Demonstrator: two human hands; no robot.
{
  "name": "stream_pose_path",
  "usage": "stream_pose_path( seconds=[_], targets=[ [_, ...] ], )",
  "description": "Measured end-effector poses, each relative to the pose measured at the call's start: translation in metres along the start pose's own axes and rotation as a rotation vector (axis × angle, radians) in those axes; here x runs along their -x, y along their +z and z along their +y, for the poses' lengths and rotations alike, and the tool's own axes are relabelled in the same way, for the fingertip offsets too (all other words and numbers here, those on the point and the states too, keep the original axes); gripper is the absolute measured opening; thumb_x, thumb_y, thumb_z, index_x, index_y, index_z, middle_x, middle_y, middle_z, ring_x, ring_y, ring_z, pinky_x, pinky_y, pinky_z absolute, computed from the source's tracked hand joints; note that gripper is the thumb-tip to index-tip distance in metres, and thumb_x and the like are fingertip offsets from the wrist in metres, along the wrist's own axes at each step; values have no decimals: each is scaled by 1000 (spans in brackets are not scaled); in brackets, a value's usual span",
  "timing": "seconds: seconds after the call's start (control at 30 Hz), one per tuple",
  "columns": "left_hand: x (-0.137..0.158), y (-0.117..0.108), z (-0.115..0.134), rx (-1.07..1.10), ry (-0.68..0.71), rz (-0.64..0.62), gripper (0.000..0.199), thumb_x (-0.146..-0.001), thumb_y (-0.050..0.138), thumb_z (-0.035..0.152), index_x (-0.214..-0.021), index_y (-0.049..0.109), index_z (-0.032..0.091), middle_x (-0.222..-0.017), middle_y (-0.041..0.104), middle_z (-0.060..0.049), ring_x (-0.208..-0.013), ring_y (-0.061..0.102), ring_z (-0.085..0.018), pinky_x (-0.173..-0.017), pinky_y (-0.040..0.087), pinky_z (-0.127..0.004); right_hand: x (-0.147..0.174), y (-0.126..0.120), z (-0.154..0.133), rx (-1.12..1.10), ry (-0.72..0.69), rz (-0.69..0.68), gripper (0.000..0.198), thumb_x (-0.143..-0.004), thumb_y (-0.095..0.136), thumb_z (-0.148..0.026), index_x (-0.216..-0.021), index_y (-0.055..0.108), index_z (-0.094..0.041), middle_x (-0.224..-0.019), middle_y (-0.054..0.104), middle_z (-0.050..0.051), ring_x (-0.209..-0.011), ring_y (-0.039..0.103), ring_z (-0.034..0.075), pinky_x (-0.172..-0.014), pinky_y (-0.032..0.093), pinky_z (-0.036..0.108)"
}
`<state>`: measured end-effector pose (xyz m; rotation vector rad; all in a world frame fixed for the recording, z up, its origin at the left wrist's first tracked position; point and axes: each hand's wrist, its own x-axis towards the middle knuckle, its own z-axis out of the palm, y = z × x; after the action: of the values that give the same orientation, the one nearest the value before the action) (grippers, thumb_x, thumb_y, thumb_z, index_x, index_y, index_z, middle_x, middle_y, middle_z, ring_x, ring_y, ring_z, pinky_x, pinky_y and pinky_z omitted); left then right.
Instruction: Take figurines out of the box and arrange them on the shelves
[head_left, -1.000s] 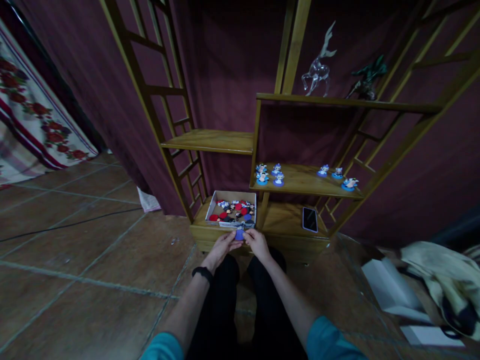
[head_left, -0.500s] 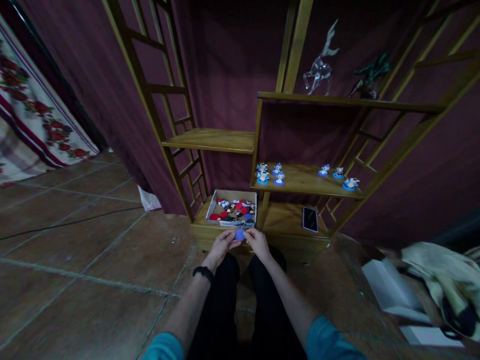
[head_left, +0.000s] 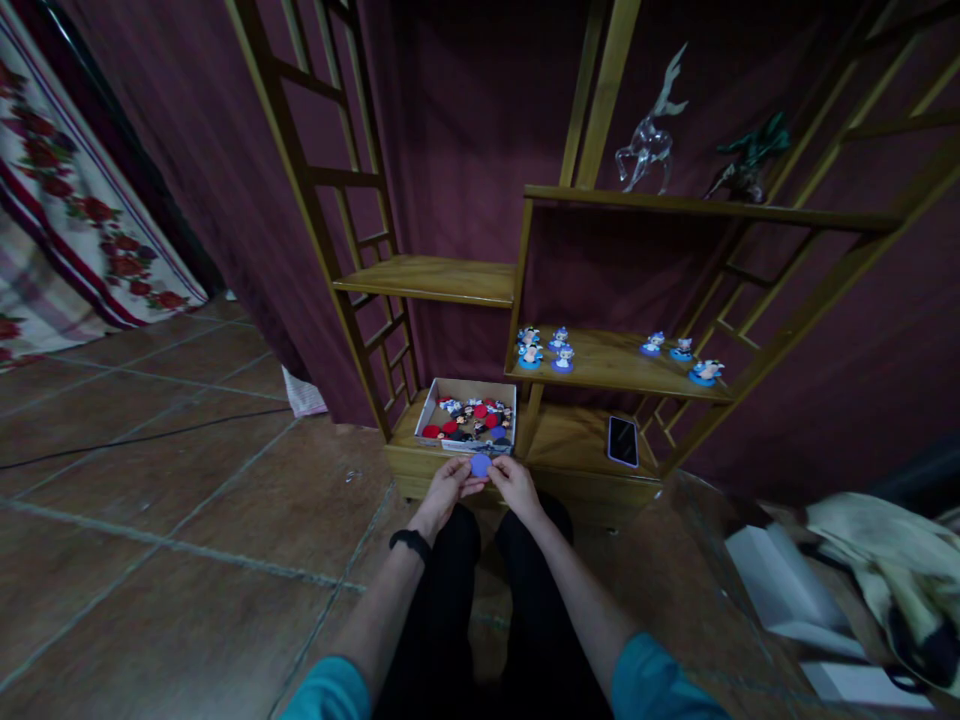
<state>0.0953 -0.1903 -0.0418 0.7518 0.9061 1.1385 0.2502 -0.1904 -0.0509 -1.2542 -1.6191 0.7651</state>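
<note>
Between my two hands is a round purple disc (head_left: 480, 465), which looks like the base of a figurine; anything on its far side is hidden. My left hand (head_left: 450, 484) pinches its left edge, and my right hand (head_left: 513, 479) grips the right edge. Just beyond them, an open cardboard box (head_left: 427, 412) on the low shelf holds several small figurines with red, black and purple bases. On the middle shelf (head_left: 607, 362), several little figurines (head_left: 562, 359) on blue or purple bases stand at the left, with a few more (head_left: 705, 373) at the right.
A phone-like device (head_left: 622, 441) with a pale purple rim lies on the low right shelf. A clear deer figure (head_left: 649, 140) and a dark green ornament (head_left: 752, 158) stand on the upper shelf. White boxes (head_left: 787, 585) and pale cloth (head_left: 874, 545) lie on the floor at the right.
The view has shifted slightly, so the shelves appear a little further right. Both hands still hold the purple disc in nearly the same place.
</note>
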Motion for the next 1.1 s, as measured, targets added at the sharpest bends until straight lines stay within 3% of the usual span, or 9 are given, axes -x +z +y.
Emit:
stream_pose_path(
  seconds=[0.13, 0.57, 0.8, 1.1],
  targets=[
    [1, 1, 2, -25, -12, -22, 30, -70, 68, 22, -96, 58, 13, -82, 68, -9, -72, 67, -19, -67, 54, -28, 1, -1, 1, 24, -15, 10, 19, -78, 48, -36, -75, 60, -21, -67, 63, -2, -62, 58, 14, -61, 44, 23],
    [-1, -1, -2, -36, 11, -17, 20, -69, 68, 20, -83, 56, 14, -74, 67, -6, -67, 66, -17, -63, 53, -26, 2, -1, -6, 113, -30, 4, 17, -79, 49, -35, -77, 60, -23, -74, 65, -1, -66, 59, 14, -65, 43, 23],
    [-2, -1, 0, -69, -2, 8, 32, -66, 71, 24, -95, 60, 15, -83, 68, -7, -72, 66, -16, -66, 52, -27, 4, -4, -11, 142, -74, 55, 16, -81, 47, -34, -77, 58, -22, -78, 62, 0, -70, 57, 14, -66, 42, 23],
    [-3, -3, -2, -47, 40, 6, 27, -60, 76, 23, -83, 66, 12, -73, 68, -6, -63, 62, -13, -65, 50, -25, 7, -6, -16, 183, -51, 34, 14, -80, 49, -34, -80, 59, -24, -78, 62, -1, -69, 57, 14, -65, 41, 23]
  ],
)
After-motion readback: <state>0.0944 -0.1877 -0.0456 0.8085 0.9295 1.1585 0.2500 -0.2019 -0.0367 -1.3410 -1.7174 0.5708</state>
